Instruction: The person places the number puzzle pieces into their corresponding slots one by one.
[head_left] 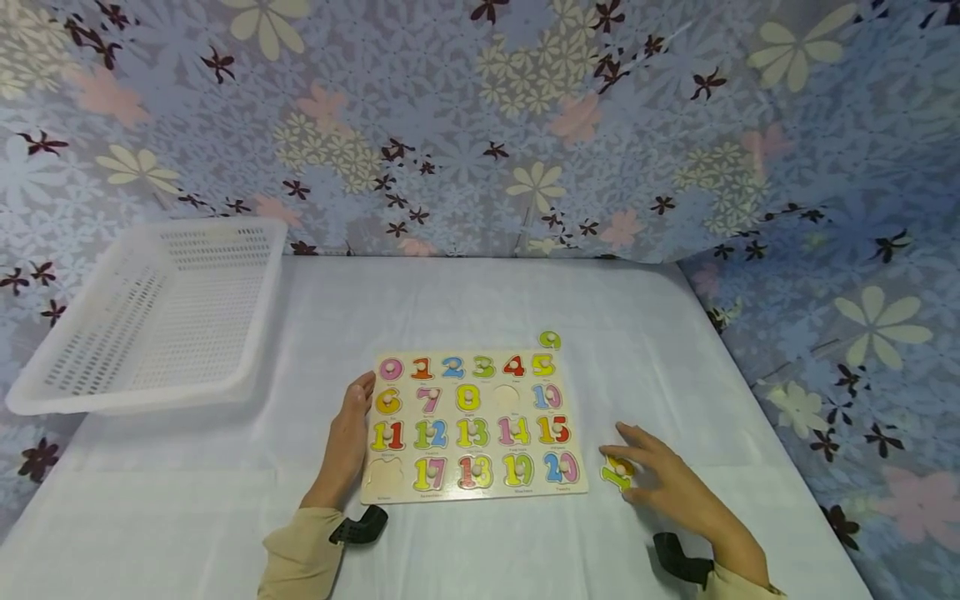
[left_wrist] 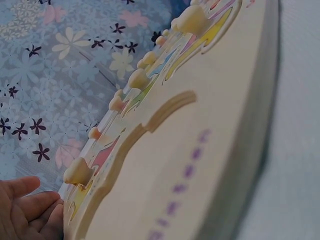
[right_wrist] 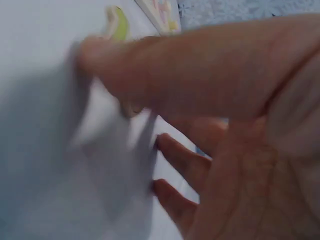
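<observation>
A wooden number puzzle board [head_left: 450, 417] lies on the white table, with knobbed number pieces in most of its recesses. Two recesses are bare: a round one in the second row and one at the lower left corner. My left hand [head_left: 347, 439] rests along the board's left edge, fingers extended; its fingers [left_wrist: 37, 210] show beside that edge in the left wrist view. To the right of the board, my right hand [head_left: 663, 479] spreads thumb and fingers around a loose green and yellow number piece [head_left: 617, 474]. In the right wrist view the thumb [right_wrist: 165, 75] partly hides this piece.
A loose green number 9 piece [head_left: 550, 339] lies at the board's top right edge. On the far left stands a white plastic basket [head_left: 251, 333]. Floral cloth [head_left: 465, 125] hangs behind the table [head_left: 420, 300] and along its right side.
</observation>
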